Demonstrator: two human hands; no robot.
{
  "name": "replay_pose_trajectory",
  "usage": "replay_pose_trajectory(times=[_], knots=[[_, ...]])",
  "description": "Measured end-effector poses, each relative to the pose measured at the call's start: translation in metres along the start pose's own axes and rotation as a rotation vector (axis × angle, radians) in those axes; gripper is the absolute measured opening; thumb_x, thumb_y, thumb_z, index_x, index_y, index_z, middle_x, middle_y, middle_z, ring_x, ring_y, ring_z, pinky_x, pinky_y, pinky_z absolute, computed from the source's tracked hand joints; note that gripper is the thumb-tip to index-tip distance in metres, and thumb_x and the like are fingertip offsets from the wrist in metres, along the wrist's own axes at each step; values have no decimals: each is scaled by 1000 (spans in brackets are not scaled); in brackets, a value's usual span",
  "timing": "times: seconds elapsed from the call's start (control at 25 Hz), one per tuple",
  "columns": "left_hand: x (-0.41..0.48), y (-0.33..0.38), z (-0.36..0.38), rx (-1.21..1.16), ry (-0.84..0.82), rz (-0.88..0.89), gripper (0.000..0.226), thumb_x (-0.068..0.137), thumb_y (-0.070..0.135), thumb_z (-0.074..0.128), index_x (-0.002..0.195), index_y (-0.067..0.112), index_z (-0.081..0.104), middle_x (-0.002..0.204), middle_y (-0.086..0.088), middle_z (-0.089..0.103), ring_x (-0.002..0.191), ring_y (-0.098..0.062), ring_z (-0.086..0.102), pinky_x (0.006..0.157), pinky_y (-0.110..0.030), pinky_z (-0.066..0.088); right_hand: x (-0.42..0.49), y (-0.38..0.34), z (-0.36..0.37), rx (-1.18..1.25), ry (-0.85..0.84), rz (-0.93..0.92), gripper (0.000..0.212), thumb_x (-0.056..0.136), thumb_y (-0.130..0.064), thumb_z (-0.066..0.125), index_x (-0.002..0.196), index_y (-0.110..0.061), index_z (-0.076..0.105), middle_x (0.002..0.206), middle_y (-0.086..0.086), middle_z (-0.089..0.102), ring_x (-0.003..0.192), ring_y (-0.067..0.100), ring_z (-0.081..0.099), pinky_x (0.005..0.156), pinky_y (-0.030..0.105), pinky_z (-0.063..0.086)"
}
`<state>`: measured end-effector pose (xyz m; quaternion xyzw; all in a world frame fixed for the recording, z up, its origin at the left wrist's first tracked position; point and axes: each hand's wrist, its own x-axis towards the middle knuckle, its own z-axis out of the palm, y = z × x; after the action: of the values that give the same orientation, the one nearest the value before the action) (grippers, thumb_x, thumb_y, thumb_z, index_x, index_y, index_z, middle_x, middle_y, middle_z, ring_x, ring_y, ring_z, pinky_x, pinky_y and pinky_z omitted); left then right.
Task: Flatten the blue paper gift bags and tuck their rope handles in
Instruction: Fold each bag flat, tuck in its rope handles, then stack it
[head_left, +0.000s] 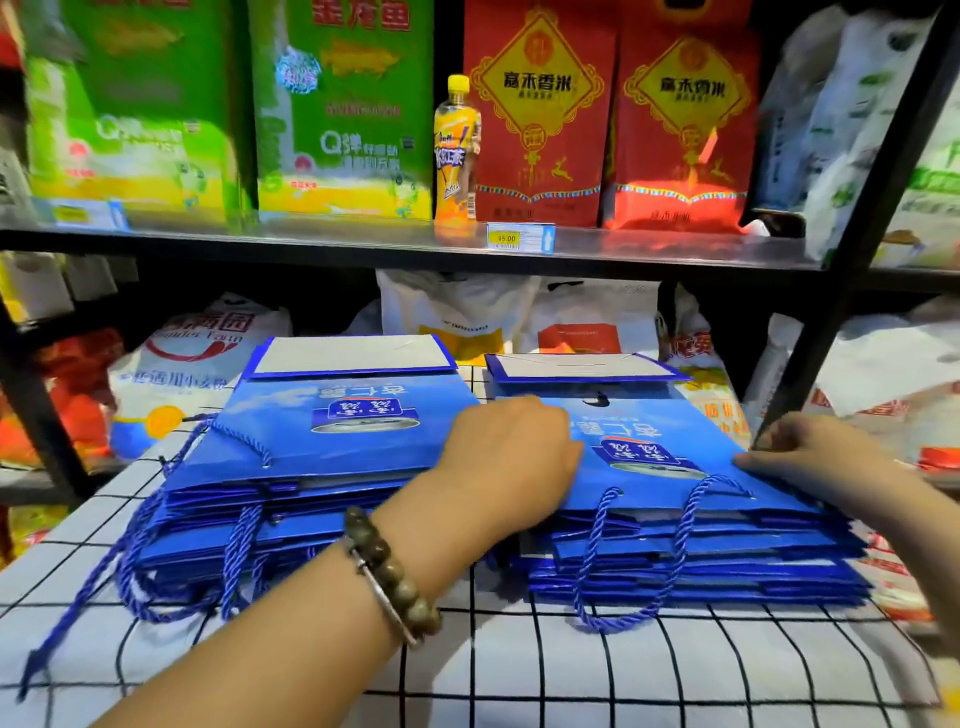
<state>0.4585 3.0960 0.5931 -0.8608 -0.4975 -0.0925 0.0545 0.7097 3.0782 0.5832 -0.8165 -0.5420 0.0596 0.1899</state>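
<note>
On the right stack (675, 519) of blue bags, I'm seeing the left hand (511, 457) lying palm-down across the top bag (660, 447), fingers spread and flat, grasping nothing, just pressing. The right hand (810, 457) is sitting at that bag's right edge with fingers curled; I can't tell whether that grip is pinching the paper or only resting on it. The top bag's rope handles (639, 551) are dangling over the near edge onto the checked cloth on the bench (675, 670), not yet tucked. My read: keep the left palm as the anchor, smooth outward toward the right edge so the creases are closing, then feed each rope loop under the mouth without lifting the palm. The left stack (291, 499) is sitting beside it, its ropes trailing loose too.
</note>
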Motion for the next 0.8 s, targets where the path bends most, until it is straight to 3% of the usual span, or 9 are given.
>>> replay_pose_trajectory(times=[0.08,0.2,0.32,0.48,0.64,0.8], knots=[[5,17,11,-56,-109,76,37,98,40,29,114,16,52,119,-9,54,108,-30,50,77,-35,37,-1,-9,2,-124,5,-167,35,80,-35,67,105,-11,61,116,10,61,102,27,55,77,30,38],[9,22,25,51,-222,171,41,100,32,20,125,12,45,130,-13,47,120,-31,43,97,-43,35,-6,-22,14,-69,-288,-307,56,90,-42,49,138,-17,38,150,1,30,137,16,27,109,27,18],[4,19,33,100,-229,216,43,101,26,18,134,7,39,141,-13,38,130,-27,34,109,-48,21,2,-13,32,1,-530,-244,59,93,-46,39,145,-25,21,155,-10,8,142,10,8,114,28,4],[-1,20,38,90,-266,208,44,102,25,15,137,7,36,145,-13,33,134,-27,28,112,-47,11,12,-5,47,-33,-564,-218,63,92,-47,38,146,-26,13,156,-6,-2,143,11,3,115,32,4],[0,18,36,27,-236,193,43,101,26,17,132,9,41,140,-13,41,130,-26,34,113,-46,13,3,-19,33,-151,-575,-244,61,95,-48,31,147,-25,12,156,-6,1,143,12,7,114,29,5],[-22,13,16,-262,56,188,36,97,26,32,130,22,47,138,3,46,126,-15,39,112,-32,12,-11,-52,12,-357,-219,-451,49,92,-44,44,135,-22,41,144,-2,41,128,15,40,104,28,30]])
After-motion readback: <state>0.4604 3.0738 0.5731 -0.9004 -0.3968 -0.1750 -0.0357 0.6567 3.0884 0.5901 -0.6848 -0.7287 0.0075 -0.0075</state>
